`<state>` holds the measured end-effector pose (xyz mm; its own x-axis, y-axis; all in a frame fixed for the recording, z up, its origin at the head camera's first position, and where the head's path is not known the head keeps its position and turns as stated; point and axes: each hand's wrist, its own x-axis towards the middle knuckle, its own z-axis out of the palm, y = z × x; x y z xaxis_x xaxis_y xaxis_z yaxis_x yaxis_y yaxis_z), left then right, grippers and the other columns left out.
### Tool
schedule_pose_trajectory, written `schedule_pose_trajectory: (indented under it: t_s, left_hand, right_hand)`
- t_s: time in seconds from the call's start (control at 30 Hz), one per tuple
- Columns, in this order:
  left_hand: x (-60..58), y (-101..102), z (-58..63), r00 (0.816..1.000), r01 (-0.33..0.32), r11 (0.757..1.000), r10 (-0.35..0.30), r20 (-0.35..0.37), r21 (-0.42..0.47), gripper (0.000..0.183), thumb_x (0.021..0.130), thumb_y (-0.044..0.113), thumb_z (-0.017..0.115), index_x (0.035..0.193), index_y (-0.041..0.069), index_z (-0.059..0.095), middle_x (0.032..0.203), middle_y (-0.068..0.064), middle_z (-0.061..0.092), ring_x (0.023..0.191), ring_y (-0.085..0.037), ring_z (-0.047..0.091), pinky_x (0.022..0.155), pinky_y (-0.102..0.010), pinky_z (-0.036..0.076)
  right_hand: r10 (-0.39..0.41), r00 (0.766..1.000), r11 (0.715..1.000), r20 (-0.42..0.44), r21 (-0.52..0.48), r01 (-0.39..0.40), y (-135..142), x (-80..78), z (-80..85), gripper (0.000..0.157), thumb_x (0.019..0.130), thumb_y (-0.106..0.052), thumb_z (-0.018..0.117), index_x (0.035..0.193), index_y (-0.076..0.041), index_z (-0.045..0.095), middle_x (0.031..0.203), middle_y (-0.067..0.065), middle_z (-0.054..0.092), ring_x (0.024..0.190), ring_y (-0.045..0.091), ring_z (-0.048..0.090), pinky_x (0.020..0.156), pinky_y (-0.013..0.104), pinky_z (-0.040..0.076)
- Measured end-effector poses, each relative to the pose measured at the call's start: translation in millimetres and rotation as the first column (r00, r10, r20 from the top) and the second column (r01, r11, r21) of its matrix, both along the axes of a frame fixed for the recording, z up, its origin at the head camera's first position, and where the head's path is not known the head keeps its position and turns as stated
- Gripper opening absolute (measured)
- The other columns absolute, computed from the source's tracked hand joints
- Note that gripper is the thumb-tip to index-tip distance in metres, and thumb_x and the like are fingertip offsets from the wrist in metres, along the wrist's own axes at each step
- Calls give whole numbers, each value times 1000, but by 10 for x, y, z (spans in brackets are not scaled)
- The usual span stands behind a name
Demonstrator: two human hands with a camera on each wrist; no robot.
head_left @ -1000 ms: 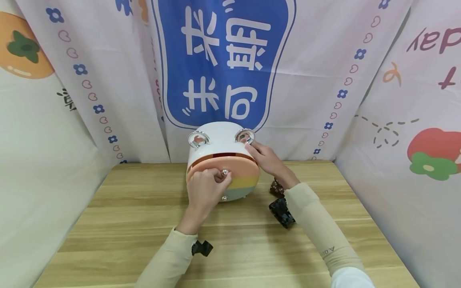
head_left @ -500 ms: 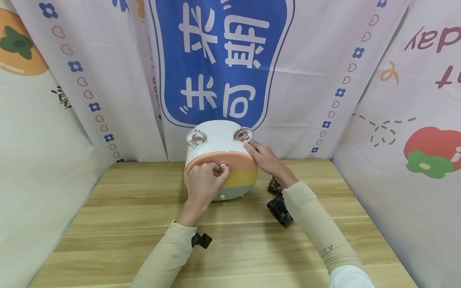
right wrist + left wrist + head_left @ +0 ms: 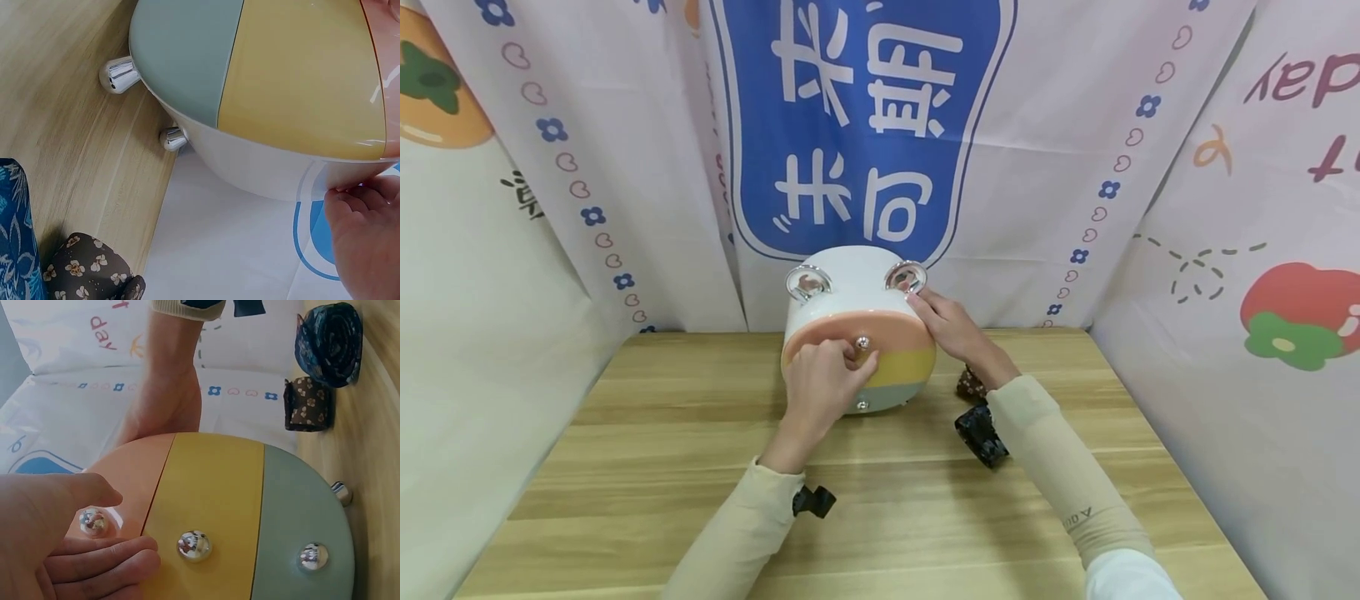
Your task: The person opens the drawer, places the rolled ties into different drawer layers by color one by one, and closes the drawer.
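Note:
A small rounded drawer cabinet [image 3: 850, 279] in white stands on short silver legs. Its face has an orange drawer [image 3: 835, 325], a yellow drawer [image 3: 209, 487] and a grey-green drawer [image 3: 294, 506], each with a silver knob; all three sit flush. Around the orange drawer's knob [image 3: 94, 522] my left hand [image 3: 823, 379] has thumb and fingers spread apart, the fingertips close to the face. My right hand [image 3: 955, 329] holds the cabinet's right side, thumb by the base of a chrome ring [image 3: 906, 277] on top, fingers bent against the wall in the right wrist view.
Right of the cabinet lie a rolled dark blue patterned cloth [image 3: 981, 435] and a brown floral roll [image 3: 972, 385]. A printed fabric backdrop [image 3: 1022, 208] hangs right behind the cabinet, with more fabric at both sides of the wooden table [image 3: 700, 467].
The orange drawer, slightly ajar with a dark gap above it a second ago, has gone in flush. My left fingers have loosened from its knob. The right hand has kept its place.

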<state>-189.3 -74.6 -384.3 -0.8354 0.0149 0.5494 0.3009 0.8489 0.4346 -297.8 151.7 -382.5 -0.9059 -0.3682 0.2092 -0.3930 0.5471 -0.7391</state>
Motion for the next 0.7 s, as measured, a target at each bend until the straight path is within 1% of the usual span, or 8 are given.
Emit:
schedule_pose_trajectory:
  t_s: [0.17,0.23,0.33,0.47,0.57,0.7]
  left_hand:
    - [82,-9,-69,998,2,1000,-2,62,-2,42,90,41,78,60,16,64,51,6,54,48,-12,46,44,-28,32]
    - [98,-6,-126,996,-4,1000,5,84,-3,43,90,41,78,58,17,62,50,7,53,48,-11,46,44,-27,32]
    - [109,7,-229,993,-14,1000,14,115,-1,47,91,41,77,55,19,57,48,8,46,48,-11,42,44,-28,30]
    - [116,39,-361,987,-37,999,36,155,3,45,90,44,78,56,21,61,49,9,49,49,-13,46,44,-29,33]
    - [108,54,-437,985,-55,998,54,164,4,42,89,46,79,59,21,64,53,8,55,50,-14,49,44,-29,35]
    - [69,52,-511,987,-61,998,58,153,13,48,90,46,79,55,20,58,51,7,52,48,-14,46,43,-29,34]
  right_hand:
    - [10,1000,1000,13,-11,-10,13,-2,9,62,108,-65,33,158,-31,49,166,3,46,154,32,44,122,56,38]
    - [11,1000,1000,10,-14,-11,19,-2,11,62,109,-64,33,158,-30,48,167,3,45,154,31,43,123,55,37]
    - [11,1000,1000,1,-15,-11,30,-5,7,62,109,-63,33,158,-29,48,166,3,46,154,31,43,123,55,37]
    - [9,1000,1000,-5,-20,-9,30,-4,-11,62,109,-62,34,158,-27,49,166,4,46,154,31,43,124,55,36]
    - [5,1000,1000,-12,-18,-5,19,-9,-27,62,109,-63,33,158,-28,49,166,4,46,154,32,43,124,55,36]
    - [-2,1000,1000,-26,-16,2,3,-13,-40,60,109,-62,33,157,-30,50,165,6,47,154,33,44,124,55,35]
